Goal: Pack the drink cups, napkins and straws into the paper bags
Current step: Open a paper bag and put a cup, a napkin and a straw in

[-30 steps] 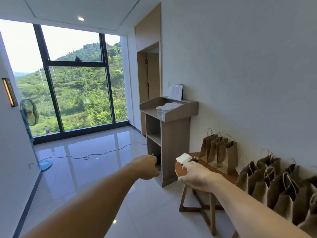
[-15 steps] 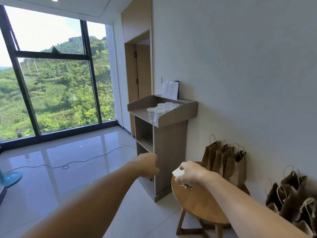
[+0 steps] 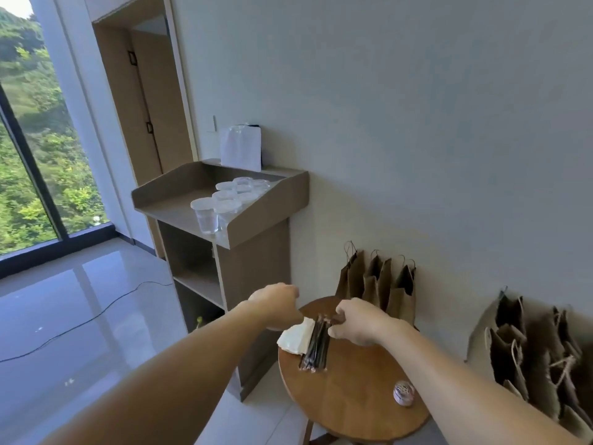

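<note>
Lying in the lower middle of the frame, a bundle of dark straws (image 3: 316,346) is resting on the round wooden tabletop (image 3: 353,409), running up the frame, and its left side is touching a small stack of white napkins (image 3: 295,338) that is sitting at the tabletop's left rim. The right hand (image 3: 359,322) is reaching in from the lower right, its fingers (image 3: 341,311) curling and pinching the upper end of the bundle. The left hand (image 3: 276,305) is hovering just above the napkins' upper edge with its fingers folding under the palm; whether they are holding anything I cannot tell. A small patterned roll (image 3: 403,392) is lying near the tabletop's right edge, well apart from the straws. Brown paper bags (image 3: 375,284) are standing in a row against the wall (image 3: 417,123) just behind the right hand, their bases hidden, and further bags (image 3: 526,354) are crowding the lower right of the frame. In the middle left, clear lidded drink cups (image 3: 221,203) are clustering on top of a wooden stand (image 3: 256,268), with a white sheet (image 3: 240,149) leaning on the wall behind them. A cable (image 3: 96,313) is trailing over the glossy floor (image 3: 64,364) at the left, below a large window (image 3: 32,155).
</note>
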